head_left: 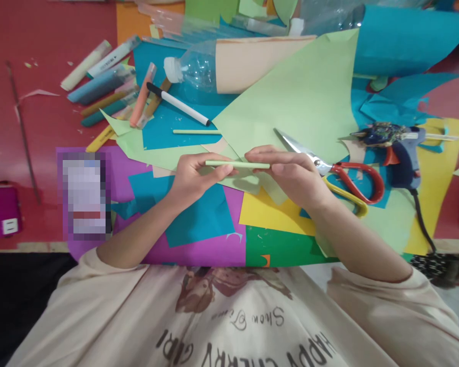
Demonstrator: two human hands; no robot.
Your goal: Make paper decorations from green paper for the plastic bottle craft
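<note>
A thin, light green rolled paper stick (239,164) lies level between my hands, above the paper-covered table. My left hand (193,179) grips its left part with the thumb along it and the fingers behind. At the other end, my right hand (296,176) pinches the stick between thumb and straight fingers. Just beyond, a similar green stick (195,132) rests on blue paper beside a large light green sheet (290,102). Close to my right hand lie scissors (338,168) with red and yellow handles, blades pointing up and left.
A clear bottle (195,66) wrapped in peach paper lies at the back, near a blue-wrapped one (409,41). Several markers (99,84) are spread at the left, above a blurred phone (84,196). A glue gun (407,158) with its cord sits at the right.
</note>
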